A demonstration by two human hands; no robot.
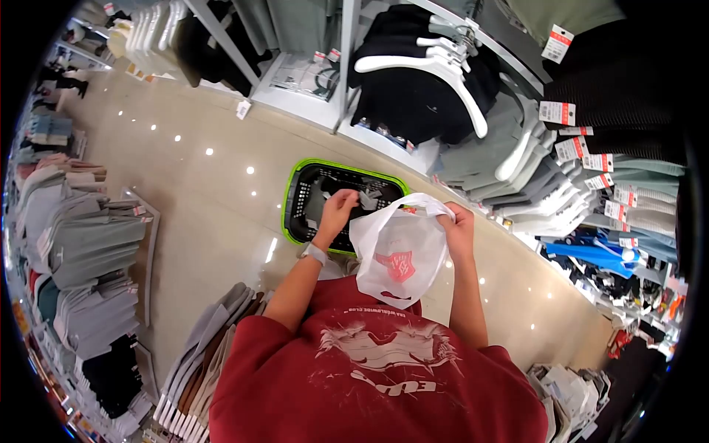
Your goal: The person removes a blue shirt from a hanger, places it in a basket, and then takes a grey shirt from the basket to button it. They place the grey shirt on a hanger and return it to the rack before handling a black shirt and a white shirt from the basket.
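A white plastic bag (373, 247) with a red print hangs in front of my body. My right hand (459, 225) is closed on the upper right edge of the bag. To the left of the bag, my left hand (341, 207) is over a black shopping basket with a green rim (286, 210). Its fingers are pinched together, and a small greyish piece (367, 199) shows at their tips; what it is, I cannot make out. Dark items lie inside the basket, partly covered by my left hand and the bag.
Racks of hanging clothes surround the shiny floor (214, 192). Black tops on white hangers (417, 70) hang ahead, above a white shelf (299, 103). Grey garments (96, 247) fill a rack at left. Tagged clothes (613, 125) line the right side. More hangers (199, 369) stand close by me.
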